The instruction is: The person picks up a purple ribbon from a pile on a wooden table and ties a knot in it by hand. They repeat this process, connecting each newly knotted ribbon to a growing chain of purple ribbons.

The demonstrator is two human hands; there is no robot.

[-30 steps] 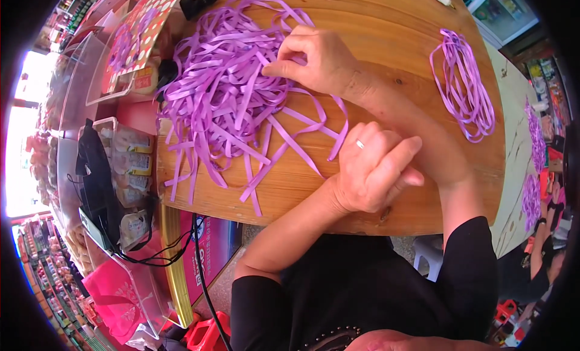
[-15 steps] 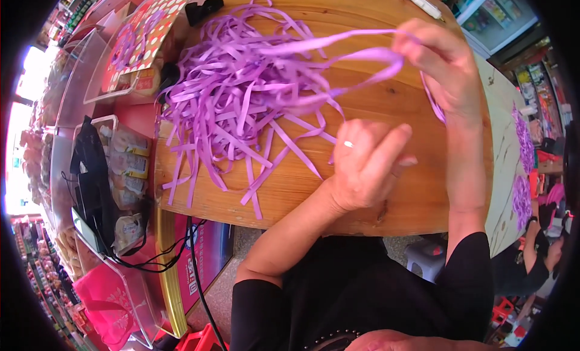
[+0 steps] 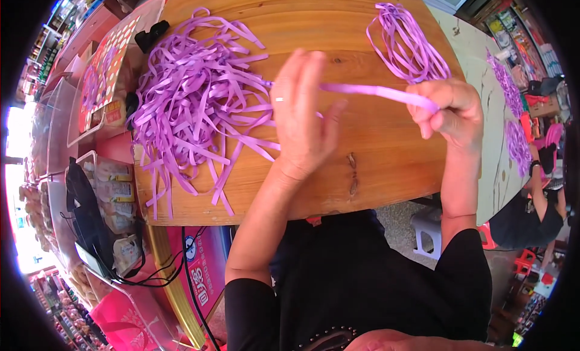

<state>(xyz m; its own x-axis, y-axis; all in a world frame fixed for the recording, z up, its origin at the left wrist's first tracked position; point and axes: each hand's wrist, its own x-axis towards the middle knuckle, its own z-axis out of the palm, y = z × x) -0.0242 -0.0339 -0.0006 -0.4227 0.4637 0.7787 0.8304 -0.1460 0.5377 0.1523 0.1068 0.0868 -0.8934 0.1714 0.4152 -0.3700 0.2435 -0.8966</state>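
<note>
Wooden table [image 3: 386, 170] holds purple ribbon heap [image 3: 187, 103] at left. Looped ribbon bundle [image 3: 408, 43] lies beyond right hand [image 3: 447, 112], which pinches a ribbon end. Left hand [image 3: 302, 115] is unclenched, fingers extended, beside heap. Single purple strip [image 3: 374, 90] spans between hands, above table.

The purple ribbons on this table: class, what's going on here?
The person's right hand pinches a purple ribbon, which stretches across to the left hand. That hand is open and slightly blurred. A tangled heap of ribbons lies on the left of the wooden table, and a looped bundle lies beyond the right hand.
</note>
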